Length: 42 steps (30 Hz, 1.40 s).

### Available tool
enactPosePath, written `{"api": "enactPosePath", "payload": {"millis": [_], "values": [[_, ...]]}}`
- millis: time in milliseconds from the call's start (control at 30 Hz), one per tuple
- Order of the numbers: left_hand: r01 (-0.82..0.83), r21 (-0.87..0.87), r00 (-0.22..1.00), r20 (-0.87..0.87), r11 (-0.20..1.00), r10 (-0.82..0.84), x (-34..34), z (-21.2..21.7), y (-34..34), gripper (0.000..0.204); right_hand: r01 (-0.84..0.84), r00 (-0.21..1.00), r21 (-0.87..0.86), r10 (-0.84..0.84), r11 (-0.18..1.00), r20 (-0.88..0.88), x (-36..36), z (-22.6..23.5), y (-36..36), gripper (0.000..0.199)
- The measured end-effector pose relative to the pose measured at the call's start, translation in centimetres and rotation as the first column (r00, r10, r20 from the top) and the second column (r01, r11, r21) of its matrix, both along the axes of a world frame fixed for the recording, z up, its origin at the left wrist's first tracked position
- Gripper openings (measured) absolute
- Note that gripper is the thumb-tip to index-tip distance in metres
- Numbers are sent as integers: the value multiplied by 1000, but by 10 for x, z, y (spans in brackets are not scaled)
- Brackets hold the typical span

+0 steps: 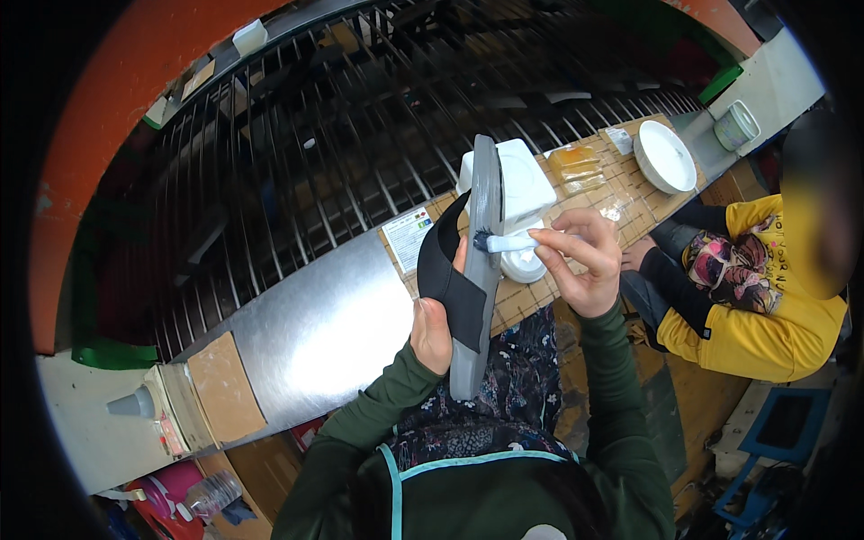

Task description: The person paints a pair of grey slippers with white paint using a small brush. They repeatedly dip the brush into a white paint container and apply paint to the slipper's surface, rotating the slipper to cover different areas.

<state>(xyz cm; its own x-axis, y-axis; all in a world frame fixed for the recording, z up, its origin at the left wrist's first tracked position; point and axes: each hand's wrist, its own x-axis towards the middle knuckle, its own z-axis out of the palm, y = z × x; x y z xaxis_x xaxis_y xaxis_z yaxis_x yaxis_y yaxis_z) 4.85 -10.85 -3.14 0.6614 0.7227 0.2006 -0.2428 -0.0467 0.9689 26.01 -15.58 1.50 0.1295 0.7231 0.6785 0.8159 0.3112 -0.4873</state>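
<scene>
A slide sandal with a grey sole (475,346) and a wide black strap (441,261) is held on edge, toe up, in front of me. My left hand (432,335) grips it by the strap side, the fingers partly hidden behind the sandal. Between the thumb and fingers of my right hand (587,261) is a small brush with a white handle (515,243). Its dark bristles touch the face of the sole. Just behind the brush stand a white jar (524,267) and a larger white plastic container (529,184).
A metal sheet (297,346) and a patterned board (621,202) line the bench beside a rack of metal bars (360,153). On the board are a label sheet (408,236), an amber block (576,169) and a white bowl (664,160). A person in yellow (751,333) sits at right.
</scene>
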Motion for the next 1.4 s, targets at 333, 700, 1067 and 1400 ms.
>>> {"api": "enactPosePath", "payload": {"millis": [333,700,1067,1400], "values": [[-12,-58,999,44,998,15,5,4,1,104,-10,999,-3,10,1000,39,-4,-1,-5,26],[-37,-61,998,53,997,40,8,5,2,104,1,993,-9,0,1000,117,-7,1,-12,28],[-26,-193,969,235,981,72,16,14,-4,96,-152,988,-101,148,983,-47,-2,9,-15,23],[227,-689,844,492,688,215,9,21,-6,86,-93,996,-70,92,993,-16,-16,11,-13,19]]}}
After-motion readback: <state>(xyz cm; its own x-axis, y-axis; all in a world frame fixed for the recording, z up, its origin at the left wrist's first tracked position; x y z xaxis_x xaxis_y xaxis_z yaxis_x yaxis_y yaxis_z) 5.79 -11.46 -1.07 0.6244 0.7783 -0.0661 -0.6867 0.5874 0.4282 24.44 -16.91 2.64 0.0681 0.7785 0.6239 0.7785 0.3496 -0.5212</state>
